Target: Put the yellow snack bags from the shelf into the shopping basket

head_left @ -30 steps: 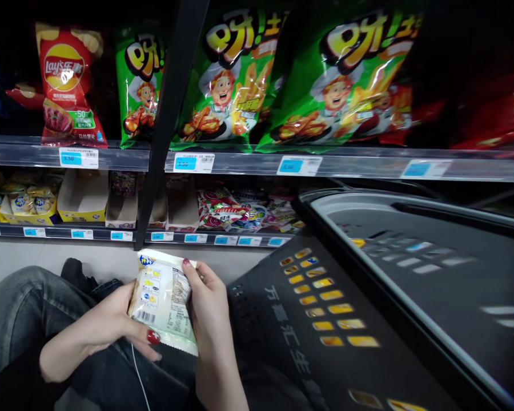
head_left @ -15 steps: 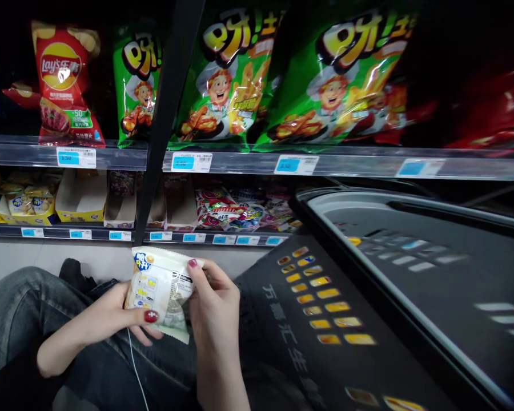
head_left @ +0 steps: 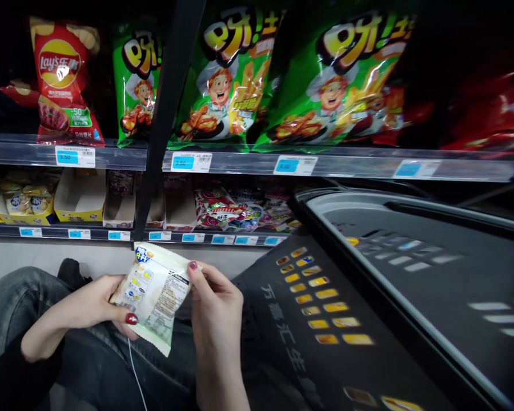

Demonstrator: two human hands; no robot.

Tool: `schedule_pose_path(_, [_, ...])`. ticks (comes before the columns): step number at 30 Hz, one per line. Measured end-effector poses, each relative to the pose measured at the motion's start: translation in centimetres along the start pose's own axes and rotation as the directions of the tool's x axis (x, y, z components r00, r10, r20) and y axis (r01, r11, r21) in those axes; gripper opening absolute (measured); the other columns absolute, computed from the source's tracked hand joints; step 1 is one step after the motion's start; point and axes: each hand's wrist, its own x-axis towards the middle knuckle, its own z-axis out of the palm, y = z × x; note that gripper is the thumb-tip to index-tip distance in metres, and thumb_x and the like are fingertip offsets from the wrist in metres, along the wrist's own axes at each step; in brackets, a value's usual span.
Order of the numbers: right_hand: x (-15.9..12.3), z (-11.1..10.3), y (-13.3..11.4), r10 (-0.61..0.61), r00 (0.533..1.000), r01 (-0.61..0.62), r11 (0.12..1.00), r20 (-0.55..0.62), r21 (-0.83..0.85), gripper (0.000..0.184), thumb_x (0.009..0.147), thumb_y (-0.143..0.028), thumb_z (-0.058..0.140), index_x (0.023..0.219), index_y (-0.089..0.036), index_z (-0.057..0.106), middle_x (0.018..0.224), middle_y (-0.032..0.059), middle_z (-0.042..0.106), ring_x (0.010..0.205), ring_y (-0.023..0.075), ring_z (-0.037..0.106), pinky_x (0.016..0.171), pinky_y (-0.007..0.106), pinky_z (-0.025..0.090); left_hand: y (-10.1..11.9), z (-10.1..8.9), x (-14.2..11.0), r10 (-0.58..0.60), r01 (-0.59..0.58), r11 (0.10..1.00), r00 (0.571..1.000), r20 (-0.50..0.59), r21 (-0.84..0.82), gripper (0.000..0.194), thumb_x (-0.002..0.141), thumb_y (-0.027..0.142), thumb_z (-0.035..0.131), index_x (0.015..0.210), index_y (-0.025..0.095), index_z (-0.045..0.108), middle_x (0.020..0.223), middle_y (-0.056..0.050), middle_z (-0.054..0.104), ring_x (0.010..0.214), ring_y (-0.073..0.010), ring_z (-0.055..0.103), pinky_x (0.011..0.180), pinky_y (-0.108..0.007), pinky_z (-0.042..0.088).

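Between my two hands is a small white snack packet [head_left: 156, 297], tilted, with its printed side facing me. A blue logo shows at its upper left corner, and small print and a black strip lie on its right half. My left hand [head_left: 96, 305] grips the lower left edge, thumb on the front and fingers behind. My right hand [head_left: 216, 299] pinches the upper right corner between thumb and fingers; the fingertips behind are hidden. The packet hangs above my jeans-clad legs [head_left: 21, 291].
A big dark shopping basket [head_left: 278, 308] with slotted walls stands close on my right. Ahead, an upper shelf [head_left: 240, 164] carries green snack bags [head_left: 227, 85] and a red chip bag [head_left: 62, 80]. Below are open cartons [head_left: 80, 197] and small candy packets [head_left: 218, 208]. A white cord [head_left: 136, 374] hangs near my lap.
The packet has turned clockwise, its lower end swinging left, and its print faces me more squarely. My left hand has moved left with it; my right hand keeps its corner.
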Motion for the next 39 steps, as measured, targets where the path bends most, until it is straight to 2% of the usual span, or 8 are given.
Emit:
schedule_pose_path(7, [-0.4,0.5,-0.4,-0.028,1.000,0.028,0.988,0.004,-0.154,0.021,0.068,-0.036,0.065,0.064,-0.016,0.063,0.057,0.0002,0.056,0.056,0.0140,0.049,0.052,0.025,0.038,-0.1,-1.3,0.3,0.054,-0.043,0.993,0.993,-0.101,0.109,0.048,0.069,0.021,0.068,0.114,0.017,0.052,0.097,-0.009,0.068,0.082,-0.0236,0.066,0.075,-0.039,0.051])
schedule_pose_path(11, [-1.0,0.6,-0.6,-0.288,0.948,0.155,0.791,-0.137,-0.592,0.022,0.074,-0.039,0.059,0.069,-0.018,0.064,0.059,0.0028,0.061,0.055,0.0171,0.056,0.054,0.026,0.039,-1.1,1.2,1.5,0.469,-0.223,0.852,0.729,-0.499,0.474,0.047,0.074,0.019,0.060,0.121,0.021,0.051,0.127,-0.011,0.053,0.123,-0.0255,0.041,0.104,-0.042,0.028])
schedule_pose_path(16, [-1.7,1.9,0.2,-0.386,0.917,0.328,0.578,0.104,-0.747,0.024,0.077,-0.041,0.055,0.067,-0.020,0.064,0.058,0.0039,0.066,0.053,0.0198,0.061,0.054,0.027,0.040,-2.9,3.6,2.1,0.476,-0.312,0.799,0.851,-0.223,0.515,0.097,0.064,0.017,0.069,0.143,0.019,0.012,0.151,-0.010,0.013,0.136,-0.0277,0.015,0.110,-0.039,0.017])
schedule_pose_path(22, [-2.7,3.3,0.7,-0.399,0.783,0.619,0.573,0.476,-0.537,0.020,0.079,-0.036,0.054,0.078,-0.024,0.070,0.071,0.0040,0.070,0.059,0.0193,0.063,0.058,0.028,0.045,-3.5,3.0,3.4,0.479,-0.427,0.877,0.740,-0.472,0.220,0.070,0.070,0.012,0.062,0.134,0.016,0.032,0.134,-0.013,0.047,0.123,-0.0263,0.042,0.105,-0.039,0.030])
schedule_pose_path(26, [-1.4,1.8,0.2,-0.337,0.928,0.362,0.728,0.157,-0.582,0.027,0.074,-0.042,0.058,0.089,-0.022,0.067,0.084,0.0089,0.069,0.074,0.0232,0.062,0.065,0.034,0.047,-2.3,2.0,3.4,0.306,-0.455,0.868,0.806,-0.507,-0.200,0.058,0.060,0.009,0.070,0.113,0.016,0.048,0.117,-0.011,0.061,0.110,-0.0277,0.054,0.094,-0.039,0.041])
schedule_pose_path(29, [0.1,0.8,-0.3,-0.006,0.996,0.048,0.877,0.090,-0.479,0.044,0.059,-0.049,0.067,0.092,-0.019,0.065,0.087,0.0114,0.068,0.078,0.0260,0.062,0.065,0.036,0.050,-1.2,1.6,2.5,0.247,-0.436,0.812,0.859,-0.448,-0.388,0.053,0.054,0.002,0.068,0.104,0.014,0.053,0.103,-0.009,0.068,0.102,-0.0282,0.059,0.091,-0.039,0.043])
schedule_pose_path(33, [0.4,1.1,-0.8,0.320,0.859,-0.148,0.902,0.399,-0.406,0.043,0.058,-0.055,0.066,0.078,-0.017,0.066,0.078,0.0090,0.070,0.069,0.0248,0.063,0.061,0.033,0.051,-0.4,1.7,1.7,0.198,-0.409,0.802,0.870,-0.451,-0.436,0.053,0.053,0.000,0.067,0.102,0.014,0.055,0.096,-0.008,0.070,0.098,-0.0286,0.060,0.088,-0.040,0.044])
schedule_pose_path(39, [-0.3,1.7,-0.1,0.249,0.882,-0.072,0.910,0.400,-0.408,0.041,0.065,-0.051,0.063,0.088,-0.017,0.063,0.085,0.0090,0.070,0.074,0.0249,0.064,0.063,0.032,0.052,-0.7,1.4,2.0,0.235,-0.355,0.915,0.855,-0.462,-0.193,0.067,0.046,0.010,0.082,0.105,0.017,0.049,0.106,-0.010,0.066,0.098,-0.0283,0.061,0.086,-0.041,0.046])
